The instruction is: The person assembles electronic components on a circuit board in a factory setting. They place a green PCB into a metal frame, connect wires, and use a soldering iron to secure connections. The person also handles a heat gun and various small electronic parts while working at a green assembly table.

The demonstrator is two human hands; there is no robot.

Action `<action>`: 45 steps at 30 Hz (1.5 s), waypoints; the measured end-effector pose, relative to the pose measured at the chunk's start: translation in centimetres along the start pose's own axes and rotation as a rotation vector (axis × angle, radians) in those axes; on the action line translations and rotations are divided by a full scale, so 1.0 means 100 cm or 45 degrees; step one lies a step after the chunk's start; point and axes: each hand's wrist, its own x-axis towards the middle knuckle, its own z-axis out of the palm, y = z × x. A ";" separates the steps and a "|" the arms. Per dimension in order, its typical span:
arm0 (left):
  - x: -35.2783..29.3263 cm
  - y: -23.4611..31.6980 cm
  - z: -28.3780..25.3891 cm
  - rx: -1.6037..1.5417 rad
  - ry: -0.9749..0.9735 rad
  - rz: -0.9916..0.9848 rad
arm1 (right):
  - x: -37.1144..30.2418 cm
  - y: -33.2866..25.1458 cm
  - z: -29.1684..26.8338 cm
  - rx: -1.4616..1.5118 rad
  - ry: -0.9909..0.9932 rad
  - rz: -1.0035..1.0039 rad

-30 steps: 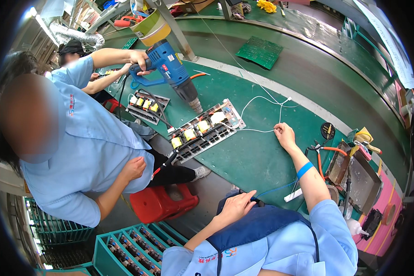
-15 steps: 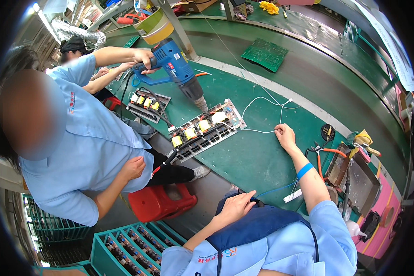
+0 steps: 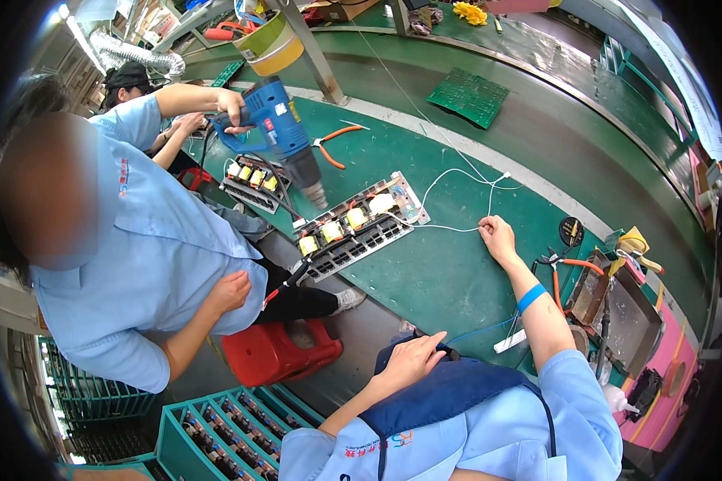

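Wire [image 3: 449, 228] pinched beside a partly finished circuit board

Thumb and fingers of the right hand [image 3: 499, 235] grip the thin white wire at their tips, just above the green bench [image 3: 425, 276]. The left hand [image 3: 413, 361] grasps nothing that shows; it lies loosely on the dark blue apron [image 3: 477, 393], fingers relaxed and spread.

The circuit board [image 3: 410, 195] sits on the bench, left of the right hand, slanting across its near edge. Its row of yellow blocks [image 3: 331, 232] is already seated, and the wire reaches the board's right end. Beyond that the wire runs loose in a wide loop, not yet gathered or tucked in.

A co-worker's hand [image 3: 231, 108] holds a blue heat gun [image 3: 274, 116], nozzle pointing down at the board's far edge; whether it touches cannot be told. That heating looks unfinished, judging by where the gun points. A second board [image 3: 247, 196] with similar blocks lies behind, near orange-handled pliers [image 3: 322, 144]. How much work remains on either board cannot be read from here.
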 end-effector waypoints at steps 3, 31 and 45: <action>0.000 0.000 0.000 0.001 0.001 -0.004 | 0.000 -0.002 -0.001 0.002 0.002 0.013; 0.095 -0.012 -0.080 -0.042 -0.169 0.261 | -0.003 -0.011 0.000 0.031 0.040 0.077; 0.493 -0.144 -0.010 -0.948 0.008 -0.894 | -0.008 -0.023 -0.002 -0.164 0.077 0.058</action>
